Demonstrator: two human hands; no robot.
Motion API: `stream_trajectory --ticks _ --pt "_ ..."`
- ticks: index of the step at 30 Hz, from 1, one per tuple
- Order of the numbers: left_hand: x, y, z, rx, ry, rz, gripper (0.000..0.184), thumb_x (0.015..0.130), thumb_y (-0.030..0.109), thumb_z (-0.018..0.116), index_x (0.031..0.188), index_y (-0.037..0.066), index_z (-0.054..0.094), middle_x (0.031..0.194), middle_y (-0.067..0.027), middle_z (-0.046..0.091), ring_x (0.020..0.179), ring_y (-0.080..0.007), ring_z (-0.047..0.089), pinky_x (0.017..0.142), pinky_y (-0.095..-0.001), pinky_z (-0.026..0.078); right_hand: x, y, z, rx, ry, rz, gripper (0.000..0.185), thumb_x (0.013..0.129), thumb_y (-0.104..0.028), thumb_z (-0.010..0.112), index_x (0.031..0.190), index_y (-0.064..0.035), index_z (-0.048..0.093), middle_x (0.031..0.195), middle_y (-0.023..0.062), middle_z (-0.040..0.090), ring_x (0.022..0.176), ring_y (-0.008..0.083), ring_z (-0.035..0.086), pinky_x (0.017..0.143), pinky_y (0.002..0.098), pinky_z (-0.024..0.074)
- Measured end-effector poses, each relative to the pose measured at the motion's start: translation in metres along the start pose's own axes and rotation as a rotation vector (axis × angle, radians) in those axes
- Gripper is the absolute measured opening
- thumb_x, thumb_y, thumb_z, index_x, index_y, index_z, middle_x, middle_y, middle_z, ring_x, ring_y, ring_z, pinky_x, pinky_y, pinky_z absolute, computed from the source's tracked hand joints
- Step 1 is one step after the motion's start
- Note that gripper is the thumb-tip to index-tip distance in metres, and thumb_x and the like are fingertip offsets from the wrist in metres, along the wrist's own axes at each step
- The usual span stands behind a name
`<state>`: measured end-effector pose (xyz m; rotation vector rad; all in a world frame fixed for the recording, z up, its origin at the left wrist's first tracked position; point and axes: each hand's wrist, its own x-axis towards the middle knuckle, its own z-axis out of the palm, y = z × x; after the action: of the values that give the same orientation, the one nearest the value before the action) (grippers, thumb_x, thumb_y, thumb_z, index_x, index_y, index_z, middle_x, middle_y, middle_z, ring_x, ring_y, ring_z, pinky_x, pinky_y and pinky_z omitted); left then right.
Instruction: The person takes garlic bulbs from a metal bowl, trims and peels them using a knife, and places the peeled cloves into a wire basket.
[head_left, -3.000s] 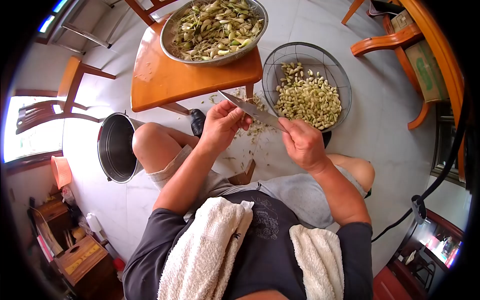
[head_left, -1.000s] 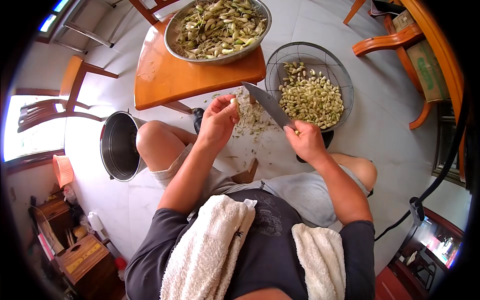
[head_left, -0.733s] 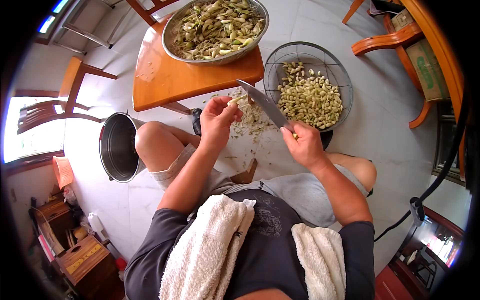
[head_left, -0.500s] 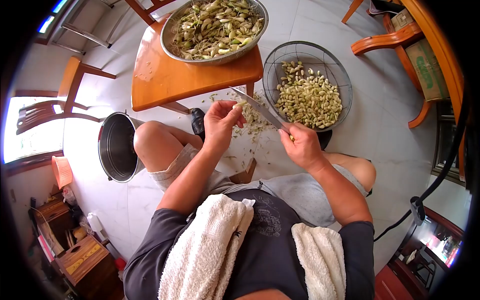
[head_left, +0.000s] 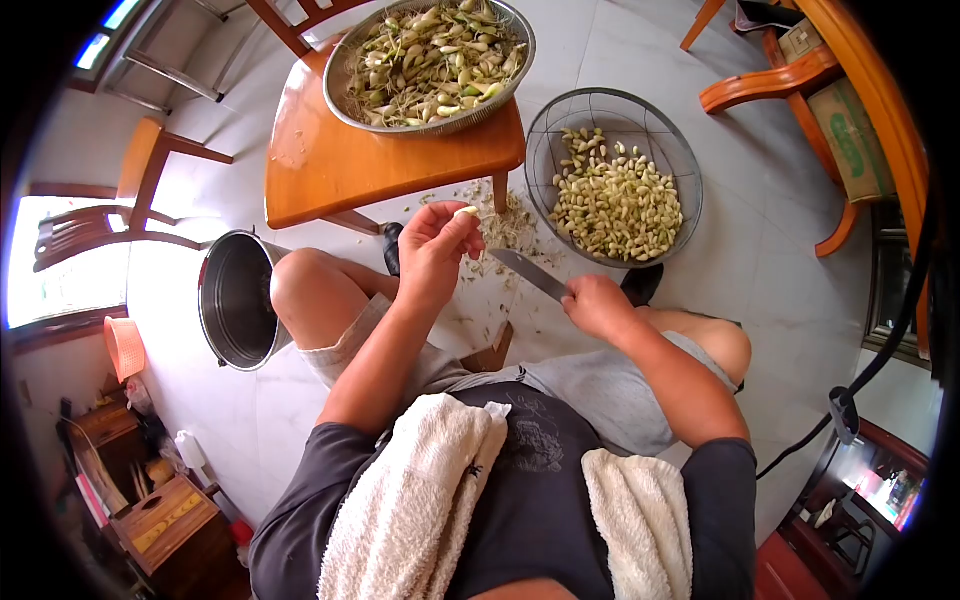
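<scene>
Pinched in the fingertips of your left hand [head_left: 432, 258], the small pale bulb [head_left: 465, 212] is held over the floor [head_left: 790, 240] in front of the chair [head_left: 370, 175], near a scatter of scraps [head_left: 515, 228]. Your right hand [head_left: 600, 306] has its fingers closed around the handle of the knife [head_left: 533, 275], whose blade slants toward your left fingers, the tip just beside them. Farther out, a metal colander [head_left: 440, 128] heaped with stringy-rooted bulbs [head_left: 430, 65] rests on the chair, a round wire-ribbed basket [head_left: 655, 135] of cleaner bulbs [head_left: 620, 205] stands on the floor to its right, and a bucket [head_left: 228, 320] sits beside your left knee [head_left: 300, 285]
</scene>
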<state>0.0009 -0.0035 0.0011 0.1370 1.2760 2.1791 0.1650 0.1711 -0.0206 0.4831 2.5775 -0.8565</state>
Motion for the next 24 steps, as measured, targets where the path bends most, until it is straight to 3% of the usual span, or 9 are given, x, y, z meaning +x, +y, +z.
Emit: stream_trajectory --ticks 4,9,11,12,13,15,19,21,24 --pt "0.006 0.009 0.007 0.1 0.018 -0.074 0.016 0.089 0.01 0.059 0.098 -0.003 0.058 0.077 -0.0085 0.062 0.057 -0.0132 0.057 0.051 -0.0243 0.045 -0.001 -0.002 -0.007 -0.069 -0.081 -0.01 0.019 0.079 -0.016 0.055 0.081 -0.0003 0.066 0.083 0.0221 0.063 0.083 0.0384 0.06 0.078 0.0456 0.0474" --pt "0.03 0.018 0.087 0.424 -0.218 -0.053 0.03 0.086 0.009 0.062 0.109 -0.008 0.057 0.081 -0.0107 0.063 0.062 -0.0127 0.058 0.055 -0.025 0.048 0.001 0.01 0.007 -0.144 -0.078 -0.09 0.016 0.075 -0.016 0.056 0.079 -0.0013 0.063 0.083 0.0212 0.063 0.084 0.0383 0.059 0.076 0.0469 0.0465" --pt "0.048 0.009 0.11 0.633 -0.338 0.003 0.039 0.083 0.011 0.064 0.115 -0.009 0.054 0.083 -0.0121 0.063 0.067 -0.0148 0.06 0.058 -0.0252 0.049 0.003 0.009 0.009 -0.156 -0.128 -0.058 0.016 0.074 -0.016 0.056 0.078 -0.0019 0.063 0.084 0.0203 0.063 0.083 0.0378 0.059 0.075 0.0467 0.0471" --pt "0.059 0.004 0.11 0.93 -0.393 0.262 0.039 0.082 0.014 0.066 0.114 -0.006 0.057 0.084 -0.0115 0.065 0.069 -0.0154 0.061 0.061 -0.0261 0.05 0.002 0.008 0.009 -0.156 -0.136 -0.062 0.016 0.074 -0.015 0.056 0.078 -0.0019 0.063 0.084 0.02 0.063 0.083 0.0376 0.059 0.075 0.0467 0.0473" --pt "0.065 0.017 0.113 0.991 -0.388 0.293 0.035 0.081 0.014 0.066 0.111 -0.004 0.059 0.083 -0.011 0.065 0.068 -0.015 0.061 0.061 -0.0268 0.05 0.001 0.005 0.007 -0.153 -0.145 -0.065 0.016 0.074 -0.015 0.056 0.078 -0.0018 0.063 0.084 0.0198 0.063 0.083 0.0374 0.06 0.075 0.0467 0.0474" --pt "0.078 0.05 0.111 1.123 -0.389 0.353 0.029 0.081 0.016 0.065 0.104 -0.001 0.064 0.081 -0.0099 0.066 0.068 -0.0143 0.061 0.061 -0.0281 0.05 -0.001 0.003 0.0 -0.162 -0.151 -0.069 0.015 0.074 -0.015 0.056 0.078 -0.0022 0.063 0.084 0.0193 0.063 0.082 0.0371 0.06 0.074 0.0465 0.0481" --pt "0.126 0.108 0.067 1.41 -0.128 0.37 0.017 0.08 0.014 0.062 0.09 0.002 0.068 0.075 -0.0107 0.067 0.069 -0.0148 0.062 0.064 -0.0305 0.049 -0.004 0.006 -0.003 -0.164 -0.17 -0.083 0.016 0.075 -0.016 0.056 0.079 -0.0026 0.064 0.084 0.0189 0.064 0.082 0.0371 0.06 0.074 0.046 0.0484" --pt "0.161 0.115 0.031 1.511 -0.231 0.444 0.016 0.079 0.012 0.062 0.092 0.004 0.068 0.076 -0.01 0.067 0.07 -0.0155 0.062 0.067 -0.0305 0.05 -0.004 0.007 -0.002 -0.186 -0.195 -0.104 0.016 0.076 -0.016 0.056 0.08 -0.0026 0.064 0.083 0.0188 0.064 0.082 0.0372 0.06 0.074 0.0458 0.0483" --pt "0.177 0.116 0.014 1.62 -0.406 0.298 0.017 0.079 0.009 0.062 0.095 0.006 0.068 0.079 -0.0096 0.068 0.071 -0.0169 0.063 0.069 -0.0308 0.05 -0.002 0.005 -0.002 -0.207 -0.202 -0.147 0.017 0.074 -0.014 0.054 0.081 -0.0023 0.065 0.082 0.0194 0.064 0.081 0.0374 0.06 0.073 0.046 0.0483"
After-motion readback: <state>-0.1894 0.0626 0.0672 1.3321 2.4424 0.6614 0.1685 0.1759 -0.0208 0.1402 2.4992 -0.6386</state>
